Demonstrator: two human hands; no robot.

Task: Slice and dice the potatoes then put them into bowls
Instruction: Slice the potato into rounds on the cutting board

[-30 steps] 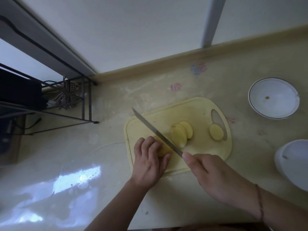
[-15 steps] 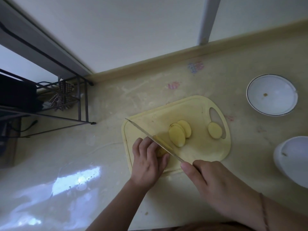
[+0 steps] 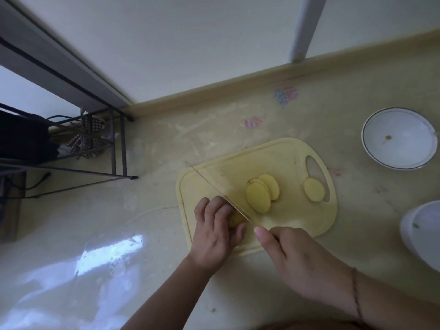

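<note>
Two hands are at work over the yellow cutting board (image 3: 297,225), both of them mine. My left hand (image 3: 214,236) comes in from the near edge, forearm angled up toward the board's near-left corner, fingers curled down over the remaining piece of potato (image 3: 235,220) and pinning it to the board; only a small yellowish bit of it shows past my fingertips. My right hand (image 3: 300,260) reaches in from the near right, wrist carrying a thin cord bracelet (image 3: 356,296), fingers wrapped round the handle of the knife (image 3: 219,191), with the forefinger stretched forward along the top toward the blade. The handle itself is hidden inside my grip. The blade runs diagonally away to the far left, its tip near the board's far-left corner, its edge lying right against my left fingertips and the potato piece.

To the right of the blade, near the middle of the board, a few cut potato slices (image 3: 260,195) lean overlapping on one another. One more single slice (image 3: 313,189) lies flat farther right, partly over the board's handle hole.

The board sits on a pale, glossy countertop (image 3: 142,234). Off to the far right stands a white bowl (image 3: 400,139) with a dark rim line and a small speck inside; a second white bowl (image 3: 421,232) is nearer, cut off by the right edge. At the far left stands a black wire rack (image 3: 116,148) with a checked cloth (image 3: 85,139) in it.
</note>
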